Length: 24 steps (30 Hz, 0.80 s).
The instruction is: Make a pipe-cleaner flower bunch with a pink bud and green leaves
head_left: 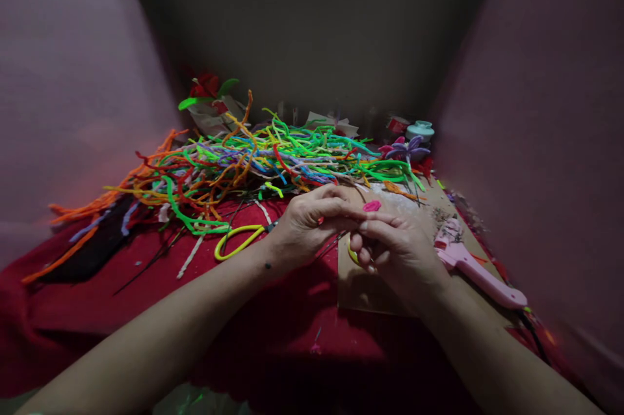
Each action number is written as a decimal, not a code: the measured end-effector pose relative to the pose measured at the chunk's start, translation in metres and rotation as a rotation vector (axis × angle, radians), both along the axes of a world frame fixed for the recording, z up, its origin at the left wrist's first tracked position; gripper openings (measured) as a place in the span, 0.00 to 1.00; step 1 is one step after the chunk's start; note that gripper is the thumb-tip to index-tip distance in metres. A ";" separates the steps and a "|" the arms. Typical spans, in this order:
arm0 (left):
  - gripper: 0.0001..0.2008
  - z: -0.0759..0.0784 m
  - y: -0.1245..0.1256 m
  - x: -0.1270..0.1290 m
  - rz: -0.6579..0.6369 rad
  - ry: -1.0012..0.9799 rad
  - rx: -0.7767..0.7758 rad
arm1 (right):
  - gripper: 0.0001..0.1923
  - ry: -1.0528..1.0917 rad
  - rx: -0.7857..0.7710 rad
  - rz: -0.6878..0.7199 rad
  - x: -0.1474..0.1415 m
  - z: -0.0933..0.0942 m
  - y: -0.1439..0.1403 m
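Between my two hands, a small bright pink piece of pipe cleaner (372, 205) shows above the fingertips, bent into a compact oval. My left hand (319, 216) pinches at its lower left side with thumb and forefinger. My right hand (392, 242) is closed too, its thumb and forefinger meeting the left fingertips just under the pink piece. Its other fingers are curled in. Below the hands lie scissors with yellow handles (238, 242), partly hidden by my left wrist and right fingers. A brown cardboard sheet (373, 291) lies under my right hand.
A large tangle of coloured pipe cleaners (273, 158) spreads across the back of the red cloth (160, 311). A pink hot glue gun (480, 272) rests on the cardboard at right. Behind it are a purple flower (408, 149) and a light blue jar (420, 131). Pinkish panels flank both sides.
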State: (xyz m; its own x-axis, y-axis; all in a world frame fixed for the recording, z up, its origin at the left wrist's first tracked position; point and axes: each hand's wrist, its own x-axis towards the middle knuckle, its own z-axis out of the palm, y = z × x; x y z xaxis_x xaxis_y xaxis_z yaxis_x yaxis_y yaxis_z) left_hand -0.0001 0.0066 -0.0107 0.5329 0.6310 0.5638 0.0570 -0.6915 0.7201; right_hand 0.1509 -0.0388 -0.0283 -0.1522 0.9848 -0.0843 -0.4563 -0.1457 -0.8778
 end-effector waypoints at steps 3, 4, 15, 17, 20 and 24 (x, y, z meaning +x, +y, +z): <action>0.06 -0.003 0.002 -0.001 0.044 0.020 0.297 | 0.04 0.055 0.012 0.074 0.000 -0.002 0.002; 0.05 -0.003 0.002 -0.001 0.065 0.029 0.367 | 0.05 0.073 0.014 0.102 -0.001 -0.003 0.002; 0.10 0.017 -0.009 -0.009 0.036 0.081 -0.116 | 0.09 0.079 0.014 0.149 0.003 0.002 0.002; 0.09 0.019 -0.011 -0.010 -0.001 0.075 -0.163 | 0.07 0.064 0.022 0.144 0.002 0.000 0.002; 0.08 0.019 -0.012 -0.010 -0.037 0.093 -0.203 | 0.05 0.057 0.037 0.135 0.002 -0.002 0.002; 0.09 0.020 -0.013 -0.012 -0.015 0.122 -0.253 | 0.05 0.031 0.046 0.136 0.002 -0.003 0.001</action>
